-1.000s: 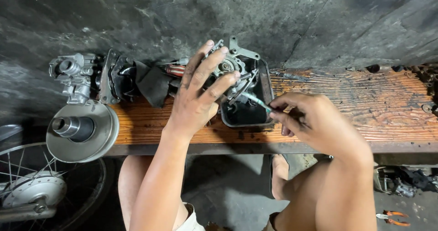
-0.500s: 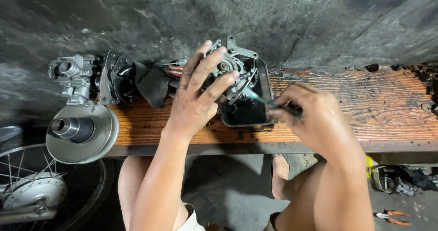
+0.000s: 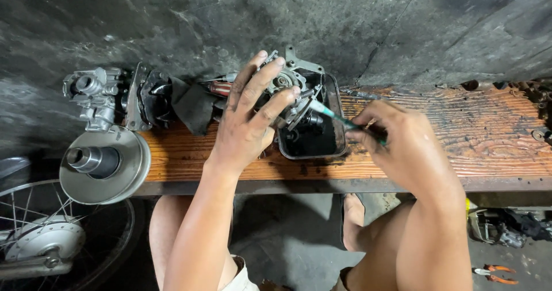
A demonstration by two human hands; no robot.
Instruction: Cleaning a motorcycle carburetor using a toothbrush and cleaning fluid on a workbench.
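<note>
My left hand [image 3: 250, 115] lies spread over a grey metal engine part [image 3: 290, 81], pressing it down above a black oily tray [image 3: 339, 133] on the wooden bench [image 3: 471, 141]. My right hand [image 3: 402, 144] grips a thin green-handled tool [image 3: 330, 114], a brush or screwdriver. Its pale tip touches the engine part near a small spring. The tool's rear end is hidden inside my fist.
At the bench's left end stand a round pulley disc [image 3: 103, 164], a carburetor [image 3: 92, 95], a black part with a dark rag [image 3: 192, 107] and a red-handled tool [image 3: 219, 87]. A spoked wheel [image 3: 46, 239] rests lower left. Orange pliers [image 3: 494, 272] lie on the floor lower right.
My right hand has shifted slightly left and closed tighter on the tool, bringing its tip up against the engine part. My left hand has stayed in place.
</note>
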